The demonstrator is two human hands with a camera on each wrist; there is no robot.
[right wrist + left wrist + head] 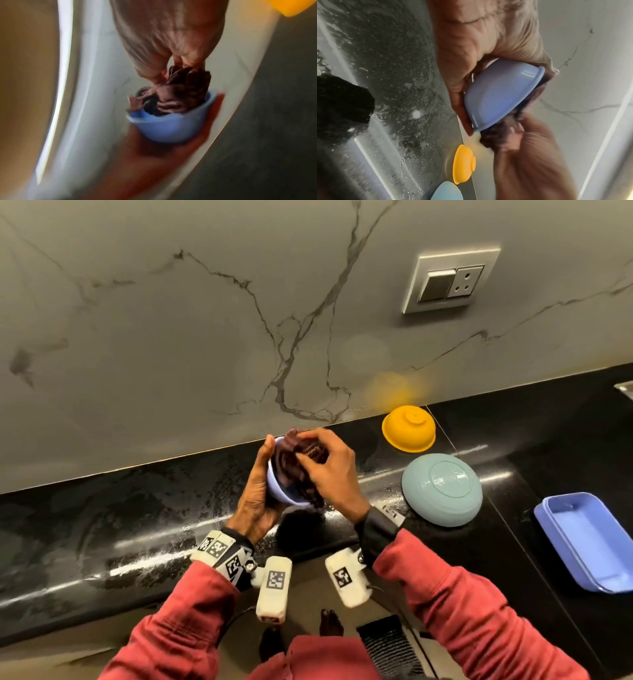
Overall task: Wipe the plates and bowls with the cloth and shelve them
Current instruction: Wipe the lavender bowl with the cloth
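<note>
On the glossy, wet black counter (102, 525) lie an upturned round teal plate (442, 494), a rectangular blue tray (565, 542) and an upturned yellow bowl (409, 429). Above it, the left hand (255, 501) cups a smooth lilac bowl (275, 489), fingers curled round its rim, while the right hand (330, 470) pinches a crumpled dark cloth (301, 463) stuffed inside.

I see a lilac bowl (279, 491) stuffed with a dark maroon cloth (301, 463), a yellow bowl (408, 429), and a glossy black table (137, 508).
</note>
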